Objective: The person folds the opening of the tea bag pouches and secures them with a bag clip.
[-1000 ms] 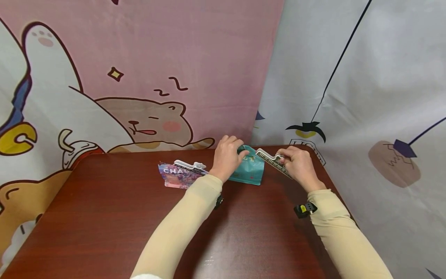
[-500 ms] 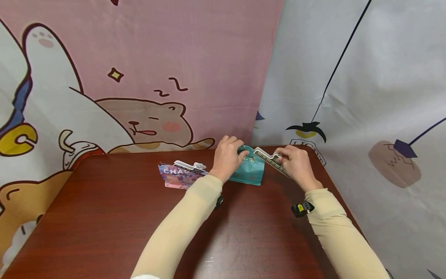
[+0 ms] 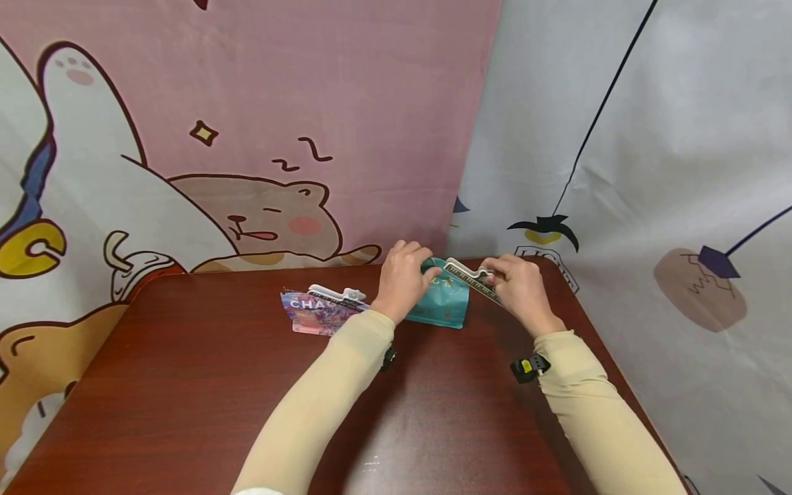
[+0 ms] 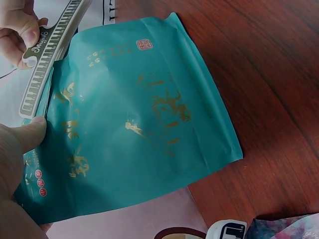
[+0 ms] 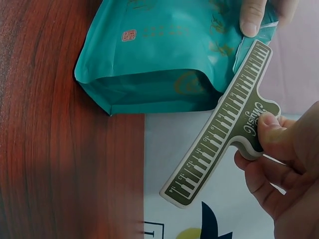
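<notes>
A teal pouch with gold print stands near the table's far edge. My left hand pinches its folded top edge, the thumb lying on the front in the left wrist view. Between thumb and fingers, my right hand squeezes the handle of a long clip with a piano-key print and the word "Music". The clip slants along the pouch's top edge, its far end close to my left thumb and its other end jutting out past the pouch's side.
Left of the teal pouch, a pink and purple pouch carries a similar white clip along its top. Both are on the dark red wooden table. A printed cloth hangs right behind the table's far edge.
My right hand has moved left with the clip, bringing it from beside the teal pouch to over its top edge. The left hand and both pouches have stayed in place.
</notes>
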A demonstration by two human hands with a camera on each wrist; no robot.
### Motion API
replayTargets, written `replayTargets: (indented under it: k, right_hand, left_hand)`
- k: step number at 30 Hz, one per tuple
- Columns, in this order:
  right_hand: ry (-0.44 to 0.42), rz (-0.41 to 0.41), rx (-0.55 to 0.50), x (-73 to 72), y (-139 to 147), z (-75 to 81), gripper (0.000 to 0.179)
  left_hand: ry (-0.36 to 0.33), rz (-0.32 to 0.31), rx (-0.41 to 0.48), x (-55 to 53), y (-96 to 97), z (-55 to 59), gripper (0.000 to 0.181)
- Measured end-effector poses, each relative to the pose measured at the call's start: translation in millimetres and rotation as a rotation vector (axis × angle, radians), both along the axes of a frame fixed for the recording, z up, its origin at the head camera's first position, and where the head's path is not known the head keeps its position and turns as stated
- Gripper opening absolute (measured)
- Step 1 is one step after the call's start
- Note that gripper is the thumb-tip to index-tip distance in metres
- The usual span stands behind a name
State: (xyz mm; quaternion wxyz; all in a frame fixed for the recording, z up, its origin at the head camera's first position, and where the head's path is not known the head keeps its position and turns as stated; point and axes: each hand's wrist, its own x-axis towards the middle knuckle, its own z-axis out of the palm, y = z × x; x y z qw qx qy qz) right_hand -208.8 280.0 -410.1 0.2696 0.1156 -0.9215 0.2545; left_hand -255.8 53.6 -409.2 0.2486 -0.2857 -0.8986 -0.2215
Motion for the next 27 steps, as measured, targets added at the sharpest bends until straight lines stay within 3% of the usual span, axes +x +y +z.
replayTargets:
  k: [19,27]
  right_hand:
    - [0.041,-0.002,-0.024,-2.7,-9,-0.6,0.017]
    - [0.01,-0.017,-0.056,-3.5,-14,-0.3,0.015]
  left_hand:
    - [-0.036,0.0,-0.011,0.1,0.6,1.7,0.029]
    - [-0.038,0.011,-0.018,0.1,0.2,2.0,0.031]
